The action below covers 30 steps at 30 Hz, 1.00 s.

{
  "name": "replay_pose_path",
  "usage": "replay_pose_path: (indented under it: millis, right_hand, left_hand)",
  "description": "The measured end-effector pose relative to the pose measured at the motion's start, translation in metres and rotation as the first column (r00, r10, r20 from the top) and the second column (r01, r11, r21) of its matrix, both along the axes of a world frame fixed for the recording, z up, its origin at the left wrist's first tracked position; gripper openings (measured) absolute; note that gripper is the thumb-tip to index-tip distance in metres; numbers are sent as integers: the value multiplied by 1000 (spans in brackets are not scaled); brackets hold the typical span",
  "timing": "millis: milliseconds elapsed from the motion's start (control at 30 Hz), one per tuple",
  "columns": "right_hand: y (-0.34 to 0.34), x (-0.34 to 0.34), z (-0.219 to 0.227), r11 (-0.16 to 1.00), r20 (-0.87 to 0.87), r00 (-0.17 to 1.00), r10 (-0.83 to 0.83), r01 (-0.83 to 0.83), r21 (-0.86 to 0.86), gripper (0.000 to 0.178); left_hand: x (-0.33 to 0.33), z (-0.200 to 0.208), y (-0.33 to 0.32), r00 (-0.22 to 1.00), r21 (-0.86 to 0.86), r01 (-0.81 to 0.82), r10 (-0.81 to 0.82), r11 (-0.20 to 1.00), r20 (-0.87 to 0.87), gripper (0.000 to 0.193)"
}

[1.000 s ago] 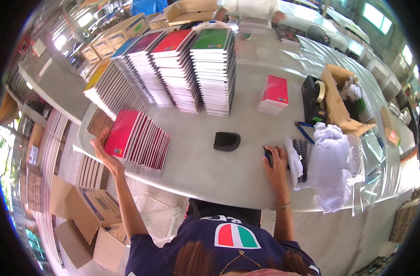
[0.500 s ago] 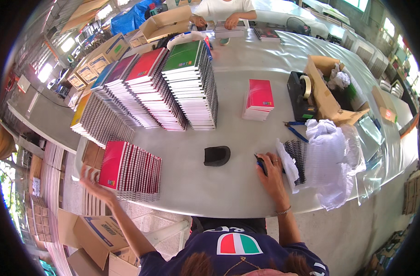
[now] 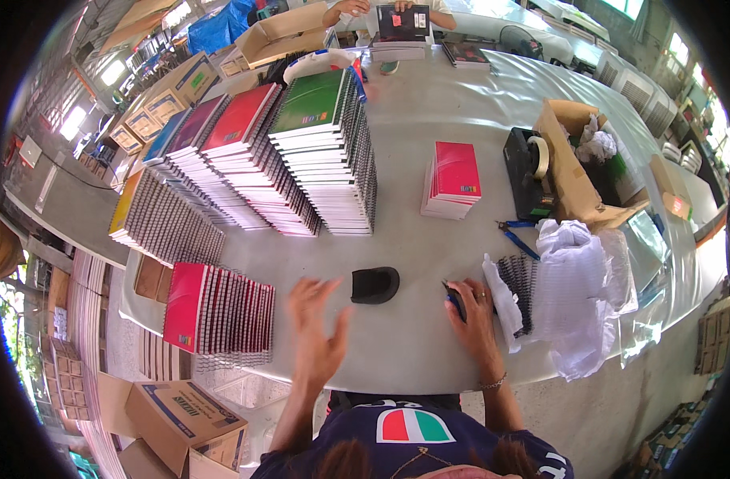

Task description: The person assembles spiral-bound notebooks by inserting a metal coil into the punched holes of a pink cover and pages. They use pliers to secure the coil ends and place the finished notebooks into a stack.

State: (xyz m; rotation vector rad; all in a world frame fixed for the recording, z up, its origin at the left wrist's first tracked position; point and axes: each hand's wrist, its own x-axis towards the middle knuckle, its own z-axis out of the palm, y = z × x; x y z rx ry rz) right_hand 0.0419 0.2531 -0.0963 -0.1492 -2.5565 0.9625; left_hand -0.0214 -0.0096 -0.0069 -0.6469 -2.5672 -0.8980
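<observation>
My left hand [image 3: 315, 331] is open over the near part of the table, fingers spread and holding nothing. To its left stands a stack of red spiral-bound notebooks [image 3: 221, 311], and to its right lies a black curved pad [image 3: 375, 285]. My right hand [image 3: 475, 323] rests on the tabletop, closed round blue-handled pliers [image 3: 453, 298] that are mostly hidden under the fingers. Just right of that hand, black spiral coils [image 3: 518, 291] lie in white paper wrapping [image 3: 573, 295]. A short pile of red-covered books [image 3: 453, 180] with no visible coils sits farther back.
Tall notebook stacks with green [image 3: 313, 100], red, purple, blue and yellow covers fill the back left. A second pair of blue-handled pliers [image 3: 518, 237], a tape dispenser [image 3: 529, 176] and an open carton [image 3: 585, 180] are at the right. Across the table, a person's hands [image 3: 351, 8] handle a dark-covered book.
My left hand has moved right, from beside the red notebook stack to near the black pad. My right hand stays in place. The person opposite has raised a dark-covered book.
</observation>
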Motion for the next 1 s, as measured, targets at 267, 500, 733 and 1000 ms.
replay_pose_path:
  millis: [267, 500, 733, 1000]
  right_hand:
    - [3, 0, -1, 1000, 35, 999, -5, 6, -25, 40]
    - [3, 1, 5, 992, 110, 993, -28, 41, -118, 36]
    - [-3, 5, 13, 991, 66, 996, -61, 69, -118, 33]
    - [-6, 5, 10, 998, -9, 999, -42, 42, -37, 34]
  left_hand:
    - [-46, -77, 39, 953, -62, 143, -121, 988, 277, 73]
    - [-74, -89, 88, 926, 13, 289, -283, 957, 252, 88]
    - [-80, -82, 102, 934, -1, 325, -320, 946, 160, 79]
    - [-84, -109, 97, 918, 311, 348, -389, 884, 77, 71]
